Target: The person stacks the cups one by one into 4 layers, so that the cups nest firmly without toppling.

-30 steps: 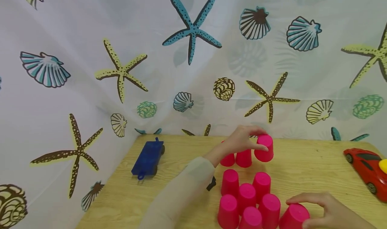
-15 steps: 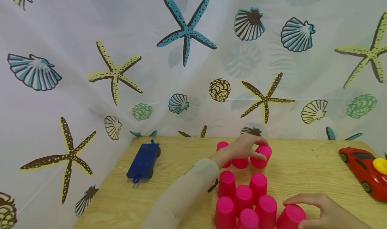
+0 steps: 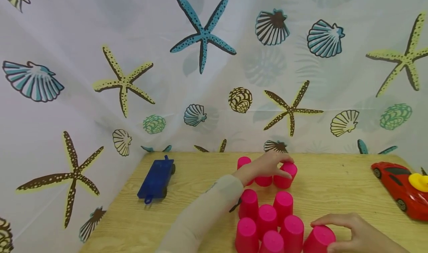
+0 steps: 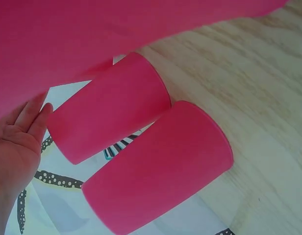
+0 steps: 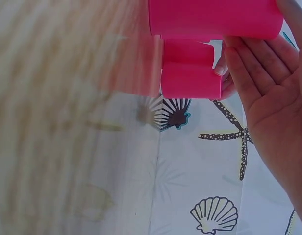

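My left hand (image 3: 267,165) grips an upside-down pink cup (image 3: 288,175) at the right end of the back row, thumb in front and fingers behind. Beside it stand two more pink cups, partly hidden by the hand and wrist. My right hand (image 3: 354,230) holds another pink cup (image 3: 319,240) at the front right. Between the hands, several upside-down pink cups (image 3: 266,217) stand close together. In the left wrist view, the hand (image 4: 16,142) has its fingers near a cup (image 4: 109,110). The right wrist view has the palm (image 5: 281,105) beside a cup (image 5: 214,19).
A blue toy trailer (image 3: 155,178) stands at the left of the wooden table (image 3: 334,186). At the right is a red toy car (image 3: 398,188) with a yellow toy (image 3: 418,181) on it. A small black object (image 3: 235,206) lies partly behind the cups. A patterned curtain (image 3: 227,130) encloses the back and left.
My left hand has lowered its cup from above the table down to the right end of the back row. The right hand keeps its hold. The head view has shifted slightly.
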Demonstrator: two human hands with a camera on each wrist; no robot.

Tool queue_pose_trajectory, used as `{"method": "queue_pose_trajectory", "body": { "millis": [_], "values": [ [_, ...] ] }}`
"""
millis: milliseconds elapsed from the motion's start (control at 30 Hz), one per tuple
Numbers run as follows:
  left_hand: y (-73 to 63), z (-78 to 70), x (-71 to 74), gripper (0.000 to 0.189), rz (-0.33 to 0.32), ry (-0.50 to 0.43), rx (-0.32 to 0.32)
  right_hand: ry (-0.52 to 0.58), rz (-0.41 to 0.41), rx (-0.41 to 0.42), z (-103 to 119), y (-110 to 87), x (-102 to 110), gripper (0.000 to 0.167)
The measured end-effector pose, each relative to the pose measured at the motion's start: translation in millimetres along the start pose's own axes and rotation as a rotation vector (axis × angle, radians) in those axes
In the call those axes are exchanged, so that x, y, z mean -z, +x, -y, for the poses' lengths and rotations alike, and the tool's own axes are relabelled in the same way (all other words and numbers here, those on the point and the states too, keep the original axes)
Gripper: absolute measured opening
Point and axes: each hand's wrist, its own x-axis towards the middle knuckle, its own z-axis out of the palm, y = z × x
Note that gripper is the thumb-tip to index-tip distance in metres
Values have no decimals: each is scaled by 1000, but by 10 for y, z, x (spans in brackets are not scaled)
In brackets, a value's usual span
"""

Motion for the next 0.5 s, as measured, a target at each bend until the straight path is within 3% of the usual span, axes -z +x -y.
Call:
{"method": "queue_pose_trajectory", "body": {
  "millis": [500],
  "values": [
    [44,35,80,53,67,190,98,5,7,26,-1,-1,-4,36]
  ]
}}
